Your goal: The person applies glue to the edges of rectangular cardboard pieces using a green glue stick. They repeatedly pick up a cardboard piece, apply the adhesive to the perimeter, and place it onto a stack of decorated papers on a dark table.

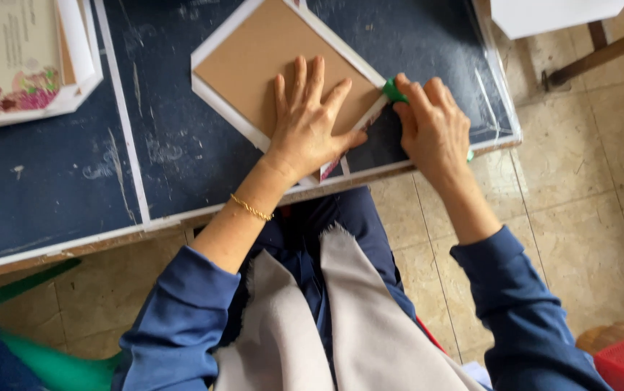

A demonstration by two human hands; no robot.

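Green tool (393,90) sits pinched in right hand (433,127) fingers (415,92).

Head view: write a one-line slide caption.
Left hand presses flat on a brown cardboard-backed white frame while the right hand grips a green tool at its edge.

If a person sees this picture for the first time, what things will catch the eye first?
First come the two hands in the middle: the left hand lies flat with spread fingers on a brown board with a white border, which lies tilted on the dark blue table. Just right of it, the right hand grips a small green tool at the board's edge. A thin gold bracelet on the left wrist also stands out.
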